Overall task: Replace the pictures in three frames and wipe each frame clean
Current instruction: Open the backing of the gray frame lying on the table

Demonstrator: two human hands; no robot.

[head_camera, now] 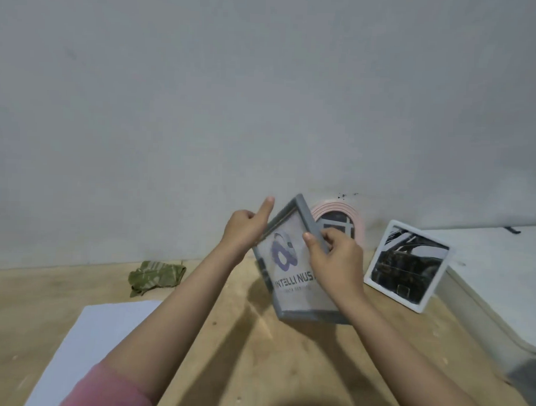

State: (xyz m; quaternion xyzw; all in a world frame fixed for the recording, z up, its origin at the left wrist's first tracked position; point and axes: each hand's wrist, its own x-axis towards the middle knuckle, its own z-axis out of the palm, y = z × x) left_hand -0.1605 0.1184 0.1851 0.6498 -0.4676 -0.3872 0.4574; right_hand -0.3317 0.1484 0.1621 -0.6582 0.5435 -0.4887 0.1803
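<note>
Grey frame (292, 264) held up over the table, tilted with one corner uppermost. Picture inside shows a purple looped logo above the word "INTELLI NUS", the last letters covered by a hand; a smaller line beneath is too blurred to read. Left hand (244, 229) grips the frame's upper left edge, thumb pointing up. Right hand (334, 260) pinches the upper right edge, fingers curled over the rail.

White frame (409, 265) with a dark black-and-white picture leans far right against a pale ledge (470, 298). Round pink frame (340, 217) stands against the wall, partly behind the grey one.

Surface: light wood table (240, 353), scuffed. Crumpled green cloth (156, 276) far left near the wall. White sheet of paper (94, 342) near left. Plain grey-white wall (264, 96) behind, a few dark specks just above the pink frame.
</note>
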